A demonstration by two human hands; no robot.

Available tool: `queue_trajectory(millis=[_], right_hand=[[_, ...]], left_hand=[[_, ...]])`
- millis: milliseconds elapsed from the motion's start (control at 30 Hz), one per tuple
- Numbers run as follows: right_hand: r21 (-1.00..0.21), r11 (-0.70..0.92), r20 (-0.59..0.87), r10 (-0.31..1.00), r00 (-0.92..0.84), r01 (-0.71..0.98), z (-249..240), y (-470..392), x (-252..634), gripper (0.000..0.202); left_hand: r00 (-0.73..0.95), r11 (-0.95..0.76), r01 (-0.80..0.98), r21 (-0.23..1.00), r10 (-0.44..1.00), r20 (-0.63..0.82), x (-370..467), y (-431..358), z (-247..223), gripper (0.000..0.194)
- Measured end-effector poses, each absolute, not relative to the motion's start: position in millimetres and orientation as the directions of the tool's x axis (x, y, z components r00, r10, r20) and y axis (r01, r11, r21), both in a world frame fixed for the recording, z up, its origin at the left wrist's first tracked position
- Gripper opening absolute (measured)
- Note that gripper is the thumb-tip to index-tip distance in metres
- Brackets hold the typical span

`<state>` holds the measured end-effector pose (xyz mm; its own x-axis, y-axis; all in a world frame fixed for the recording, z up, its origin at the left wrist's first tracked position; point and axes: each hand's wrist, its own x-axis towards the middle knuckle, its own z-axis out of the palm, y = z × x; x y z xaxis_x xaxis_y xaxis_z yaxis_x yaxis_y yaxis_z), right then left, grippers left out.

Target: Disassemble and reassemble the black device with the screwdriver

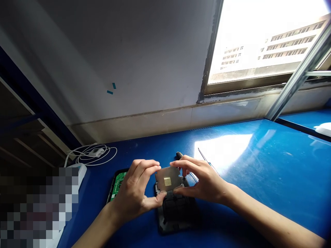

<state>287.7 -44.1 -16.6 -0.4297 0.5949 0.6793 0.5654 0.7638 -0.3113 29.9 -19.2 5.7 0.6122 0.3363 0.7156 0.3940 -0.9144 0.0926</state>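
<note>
Left hand (137, 187), right hand (203, 175): each grip, part-closed, pinches metal plate (169, 176) edgewise at far end of black casing (173, 217), likely for steadiness

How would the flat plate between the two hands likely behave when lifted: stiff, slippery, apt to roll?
The plate is probably stiff: it looks straight between the left hand and right hand. Its smooth, faintly shiny face may be slippery. Being flat, it seems unlikely to roll.

I am holding a grey-brown plate (176, 176) with a yellowish square (168, 181) over the far end of a black casing (177, 213).
</note>
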Motion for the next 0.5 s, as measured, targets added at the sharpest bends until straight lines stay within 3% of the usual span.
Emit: queue_trajectory(millis=[500], right_hand=[[-0.358, 0.741, 0.627, 0.642, -0.442, 0.569, -17.3, -45.9, 287.0, 0.058]], left_hand=[[0.631, -0.925, 0.365, 0.104, 0.328, 0.703, 34.0, -19.8, 4.3, 0.041]])
